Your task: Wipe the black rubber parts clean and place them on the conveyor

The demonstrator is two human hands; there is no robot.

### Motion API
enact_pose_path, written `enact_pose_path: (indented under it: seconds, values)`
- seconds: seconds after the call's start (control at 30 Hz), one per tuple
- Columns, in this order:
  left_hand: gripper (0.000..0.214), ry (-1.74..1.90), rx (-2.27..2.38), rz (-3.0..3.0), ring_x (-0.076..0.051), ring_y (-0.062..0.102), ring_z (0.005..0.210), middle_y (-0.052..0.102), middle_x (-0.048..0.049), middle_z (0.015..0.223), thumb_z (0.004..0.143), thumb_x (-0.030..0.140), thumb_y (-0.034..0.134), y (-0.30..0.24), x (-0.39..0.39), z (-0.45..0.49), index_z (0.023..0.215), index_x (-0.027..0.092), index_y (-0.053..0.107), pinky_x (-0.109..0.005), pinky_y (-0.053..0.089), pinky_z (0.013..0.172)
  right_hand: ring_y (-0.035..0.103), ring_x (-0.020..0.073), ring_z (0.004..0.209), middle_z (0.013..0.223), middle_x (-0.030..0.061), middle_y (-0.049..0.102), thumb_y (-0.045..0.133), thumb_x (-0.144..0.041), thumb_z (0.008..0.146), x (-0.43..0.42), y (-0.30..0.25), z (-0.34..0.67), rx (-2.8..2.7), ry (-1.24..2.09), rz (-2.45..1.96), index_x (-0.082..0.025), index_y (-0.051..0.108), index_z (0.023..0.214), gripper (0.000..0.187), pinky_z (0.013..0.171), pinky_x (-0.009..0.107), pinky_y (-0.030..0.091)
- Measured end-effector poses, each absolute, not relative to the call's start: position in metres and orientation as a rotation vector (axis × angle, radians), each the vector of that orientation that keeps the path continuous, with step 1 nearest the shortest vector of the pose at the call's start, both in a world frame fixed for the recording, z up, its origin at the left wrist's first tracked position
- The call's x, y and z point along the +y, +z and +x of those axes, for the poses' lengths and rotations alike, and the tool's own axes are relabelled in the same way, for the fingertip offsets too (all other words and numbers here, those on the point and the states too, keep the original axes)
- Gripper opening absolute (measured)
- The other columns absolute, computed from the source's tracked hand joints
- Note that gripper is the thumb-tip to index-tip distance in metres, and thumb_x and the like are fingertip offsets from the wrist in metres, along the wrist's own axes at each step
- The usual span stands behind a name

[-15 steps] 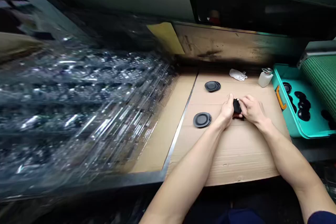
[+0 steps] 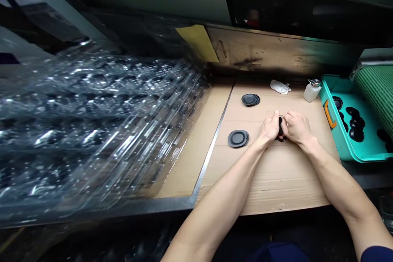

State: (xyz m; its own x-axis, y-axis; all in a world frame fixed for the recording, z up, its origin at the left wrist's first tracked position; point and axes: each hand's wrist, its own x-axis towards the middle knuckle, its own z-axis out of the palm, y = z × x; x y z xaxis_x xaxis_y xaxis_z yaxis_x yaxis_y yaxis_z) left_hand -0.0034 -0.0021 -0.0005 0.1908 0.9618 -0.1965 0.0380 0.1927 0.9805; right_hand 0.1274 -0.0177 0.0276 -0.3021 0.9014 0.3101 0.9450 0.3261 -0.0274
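Clear, shiny plastic trays (image 2: 101, 131), ribbed and piled in a broad stack, fill the area far to the left of the grip. Closer in, a flat yellow sheet (image 2: 201, 43) stands at the back, beyond the grip and to its left. Next, a dark grey round plastic lid-like piece (image 2: 238, 138) lies flat on the brown cardboard sheet (image 2: 267, 184), left of the grip and slightly nearer the body. A second dark grey round piece (image 2: 250, 100) lies left of the grip and beyond it; the left hand is the nearer one to both.

At the grip itself, the bare left hand (image 2: 269, 127) is closed, thumb uppermost, on a small black part (image 2: 280, 126). That part sits directly between the hands, about equally near each; its visible sliver runs away from the body, but the fingers hide too much to tell its true long axis. From the other side, the bare right hand (image 2: 295, 127) pinches it with curled fingers.

A crumpled white tissue (image 2: 280, 86) lies straight beyond the grip. Farther right and beyond stands a squat white bottle with a metal top (image 2: 312, 91). Well right of the grip, a teal plastic bin with an orange handle (image 2: 346, 147) holds black round parts (image 2: 356, 123), beside a green textured belt (image 2: 377, 90).
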Motion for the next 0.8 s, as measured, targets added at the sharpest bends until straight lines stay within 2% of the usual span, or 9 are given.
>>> enact_pose_path:
  seconds: [0.37,0.57,0.8]
  values:
    - [0.07,0.904,1.197,1.189,-0.02,0.061,0.039,0.062,-0.0077,0.046,0.104,0.061,0.034,0.0053,-0.0071,-0.0007,0.059,0.017,0.066,-0.028,0.047,0.042,0.062,0.0205,0.082,0.093,0.0077,0.072,0.053,-0.023,0.098,-0.0184,0.0303,0.1297,-2.276,-0.162,-1.688,-0.019,0.069,0.085,0.021,0.068,0.032,0.035]
    - [0.071,0.909,1.195,1.162,-0.019,0.06,0.038,0.061,-0.0077,0.045,0.104,0.062,0.033,0.0035,-0.0077,0.0004,0.057,0.018,0.064,-0.027,0.047,0.041,0.062,0.0203,0.084,0.093,0.0075,0.072,0.051,-0.023,0.099,-0.0203,0.0318,0.1297,-2.269,-0.148,-1.67,-0.019,0.069,0.086,0.022,0.071,0.031,0.036]
    - [0.071,0.923,1.179,1.141,-0.018,0.058,0.037,0.061,-0.0062,0.045,0.103,0.065,0.035,0.0049,-0.0089,0.0007,0.06,0.017,0.065,-0.026,0.046,0.039,0.061,0.02,0.081,0.092,0.0065,0.072,0.052,-0.024,0.099,-0.0205,0.0345,0.1305,-2.275,-0.122,-1.676,-0.021,0.067,0.083,0.022,0.067,0.032,0.034]
